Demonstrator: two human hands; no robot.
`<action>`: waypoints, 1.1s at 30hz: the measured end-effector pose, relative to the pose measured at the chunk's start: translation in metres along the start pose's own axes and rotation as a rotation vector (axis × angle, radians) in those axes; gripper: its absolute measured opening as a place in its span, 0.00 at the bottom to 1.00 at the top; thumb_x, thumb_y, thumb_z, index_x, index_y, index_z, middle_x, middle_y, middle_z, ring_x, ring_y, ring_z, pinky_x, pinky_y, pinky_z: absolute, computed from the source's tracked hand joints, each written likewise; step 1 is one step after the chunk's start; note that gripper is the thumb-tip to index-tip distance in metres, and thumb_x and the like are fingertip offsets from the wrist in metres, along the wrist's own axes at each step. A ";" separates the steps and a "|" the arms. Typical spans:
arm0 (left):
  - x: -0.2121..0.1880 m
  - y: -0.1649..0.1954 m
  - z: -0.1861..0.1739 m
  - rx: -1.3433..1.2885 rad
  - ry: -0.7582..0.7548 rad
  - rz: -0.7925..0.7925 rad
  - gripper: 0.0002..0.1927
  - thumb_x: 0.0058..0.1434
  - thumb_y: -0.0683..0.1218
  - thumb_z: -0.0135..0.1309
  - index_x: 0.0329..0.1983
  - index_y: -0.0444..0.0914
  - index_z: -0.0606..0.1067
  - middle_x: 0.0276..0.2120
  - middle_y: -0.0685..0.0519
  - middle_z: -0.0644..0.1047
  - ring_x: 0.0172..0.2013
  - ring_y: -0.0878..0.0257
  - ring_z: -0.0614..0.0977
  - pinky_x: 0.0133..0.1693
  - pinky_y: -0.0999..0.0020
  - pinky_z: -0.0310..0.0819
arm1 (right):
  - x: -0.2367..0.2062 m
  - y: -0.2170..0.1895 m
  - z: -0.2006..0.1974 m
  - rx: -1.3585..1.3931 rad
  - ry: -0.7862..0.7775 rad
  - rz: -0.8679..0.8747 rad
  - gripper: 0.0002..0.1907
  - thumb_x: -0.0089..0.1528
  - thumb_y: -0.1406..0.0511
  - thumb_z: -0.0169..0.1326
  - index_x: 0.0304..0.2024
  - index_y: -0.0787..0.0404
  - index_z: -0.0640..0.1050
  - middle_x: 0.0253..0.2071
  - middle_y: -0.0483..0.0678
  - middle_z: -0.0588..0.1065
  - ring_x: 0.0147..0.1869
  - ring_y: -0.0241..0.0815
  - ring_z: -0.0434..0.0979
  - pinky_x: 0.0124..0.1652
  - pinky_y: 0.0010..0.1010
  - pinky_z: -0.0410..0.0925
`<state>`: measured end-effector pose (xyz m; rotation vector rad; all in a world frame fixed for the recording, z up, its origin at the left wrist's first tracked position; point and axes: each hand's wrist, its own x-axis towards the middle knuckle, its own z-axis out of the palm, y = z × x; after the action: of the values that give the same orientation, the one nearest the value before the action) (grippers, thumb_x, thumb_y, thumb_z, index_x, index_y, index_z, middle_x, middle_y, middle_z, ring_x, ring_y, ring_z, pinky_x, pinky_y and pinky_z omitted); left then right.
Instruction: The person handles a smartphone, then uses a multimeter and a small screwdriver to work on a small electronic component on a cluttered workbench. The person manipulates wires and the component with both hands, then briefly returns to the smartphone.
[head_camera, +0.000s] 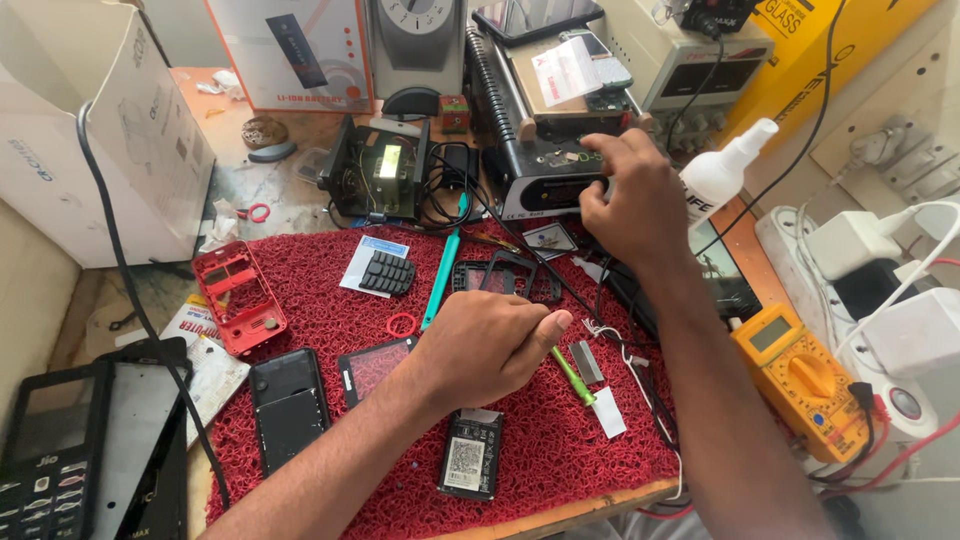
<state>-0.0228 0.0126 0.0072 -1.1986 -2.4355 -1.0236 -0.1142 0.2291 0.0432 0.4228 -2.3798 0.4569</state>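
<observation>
I am resting my left hand (490, 345) as a loose fist on the red mat (560, 450), a coarse, looped plastic pile that covers the middle of the worktop. Its grip is curled nearly shut, thumb laid over the fingers, and I cannot tell whether anything is inside it. A thin green tool (574, 376) with a smooth plastic shaft is lying just beside my thumb, pointing away from the knuckles.

I am reaching my right hand (628, 198) up to the front of a boxy black bench unit (535, 185) with a ribbed metal top. The fingers are bent and pinched together at its face panel, close to a small control I cannot make out.

Around my left hand, flat phone parts are lying on the mat: a rectangular black battery (470, 455) with a pale label, a glossy black back cover (288, 405), a small screen module (372, 367), a rubbery dark keypad (386, 272) on a white card, and a hollow red plastic phone frame (238, 297). A long teal pry stick (440, 280) is lying slanted above my fist. A chunky yellow multimeter (800, 380) is sitting at the right edge.
</observation>
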 end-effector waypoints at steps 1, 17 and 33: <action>0.000 0.000 0.000 0.002 0.003 0.006 0.24 0.74 0.52 0.41 0.23 0.38 0.73 0.18 0.48 0.75 0.23 0.51 0.80 0.28 0.52 0.73 | -0.001 -0.002 0.001 0.004 -0.016 -0.009 0.23 0.54 0.72 0.55 0.53 0.60 0.81 0.39 0.55 0.73 0.40 0.55 0.78 0.42 0.46 0.72; 0.000 0.000 0.000 -0.002 0.029 0.024 0.26 0.75 0.53 0.41 0.21 0.39 0.71 0.16 0.49 0.73 0.22 0.51 0.80 0.28 0.52 0.72 | -0.001 -0.003 0.007 -0.065 0.051 -0.166 0.26 0.53 0.71 0.59 0.56 0.62 0.80 0.50 0.56 0.70 0.56 0.58 0.73 0.53 0.46 0.70; 0.000 -0.001 0.002 0.007 0.026 0.031 0.26 0.75 0.52 0.41 0.21 0.38 0.71 0.16 0.49 0.73 0.22 0.50 0.79 0.27 0.52 0.72 | -0.002 -0.001 0.011 -0.068 -0.021 -0.144 0.28 0.51 0.73 0.58 0.57 0.61 0.80 0.52 0.56 0.68 0.59 0.57 0.70 0.56 0.46 0.68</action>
<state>-0.0238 0.0134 0.0055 -1.2098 -2.3915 -1.0140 -0.1185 0.2239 0.0339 0.5661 -2.3580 0.3068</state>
